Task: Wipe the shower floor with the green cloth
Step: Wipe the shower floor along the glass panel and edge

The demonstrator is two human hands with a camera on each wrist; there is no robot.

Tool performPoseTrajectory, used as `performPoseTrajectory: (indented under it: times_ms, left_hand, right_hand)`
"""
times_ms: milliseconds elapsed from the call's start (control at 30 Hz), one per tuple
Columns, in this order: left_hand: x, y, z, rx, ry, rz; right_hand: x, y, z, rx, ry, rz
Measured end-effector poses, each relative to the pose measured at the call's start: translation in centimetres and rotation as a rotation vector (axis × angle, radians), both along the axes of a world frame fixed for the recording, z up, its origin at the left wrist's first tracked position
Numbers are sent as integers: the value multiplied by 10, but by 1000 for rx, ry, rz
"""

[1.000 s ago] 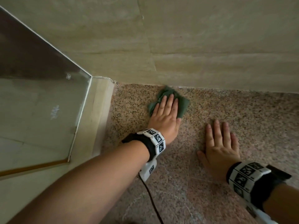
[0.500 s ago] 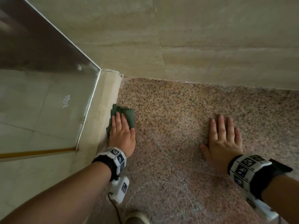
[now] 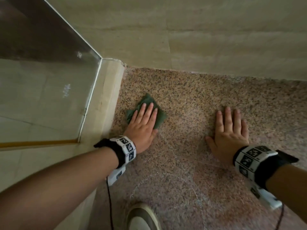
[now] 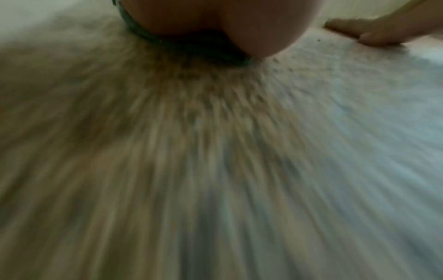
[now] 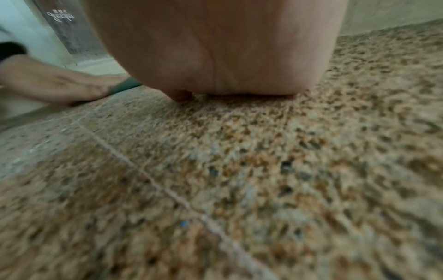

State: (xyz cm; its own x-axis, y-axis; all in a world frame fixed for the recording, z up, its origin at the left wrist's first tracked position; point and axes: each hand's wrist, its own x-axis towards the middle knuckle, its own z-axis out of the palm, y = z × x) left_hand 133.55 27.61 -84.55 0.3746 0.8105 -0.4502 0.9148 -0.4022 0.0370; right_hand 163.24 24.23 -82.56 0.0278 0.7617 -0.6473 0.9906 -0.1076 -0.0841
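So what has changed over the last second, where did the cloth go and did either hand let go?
The left hand swept the green cloth from beside the back wall out to the curb on the left, then a little back onto the speckled shower floor. Its flat fingers press the cloth throughout; nothing was let go. The right hand stayed flat on the floor.

- Clear glass shower panel (image 3: pixel 49 67) w/ small etched logo, upper left; stands on beige stone kerb (image 3: pixel 106 97) running along left edge of speckled floor.
- Beige marble-look wall tiles (image 3: pixel 216 39) across the back, grout lines visible.
- Thin amber strip (image 3: pixel 38 143) seen thru the glass, low left.
- Grey-and-white shoe toe (image 3: pixel 142 216) at bottom edge, centre.
- Right wrist view: glass panel (image 5: pixel 72 32) far left, logo legible as script only.
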Motion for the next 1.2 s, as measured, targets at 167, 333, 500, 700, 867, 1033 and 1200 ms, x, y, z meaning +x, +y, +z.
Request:
performPoseTrajectory:
  times_ms: [167, 333, 500, 700, 867, 1033, 1200]
  left_hand:
    - [30, 5, 3, -19, 10, -64]
    - [36, -54, 8, -116, -73, -379]
    - [39, -10, 16, -22, -95, -283]
    - [42, 20, 9, -4, -35, -536]
    - [21, 7, -5, 59, -57, -410]
    - [-28, -22, -7, 97, -67, -63]
    - [-29, -36, -8, 78, -44, 206]
  right_hand:
    - [0, -1, -1, 18, -5, -2]
    - [0, -1, -1, 25, -20, 4]
    - [0, 0, -1, 22, -30, 10]
    - [-1, -2, -1, 39, -13, -2]
    - [1, -1, 0, 4, 0, 1]
    - [3, 0, 1, -11, 20, 2]
    - [2, -1, -1, -4, 17, 1]
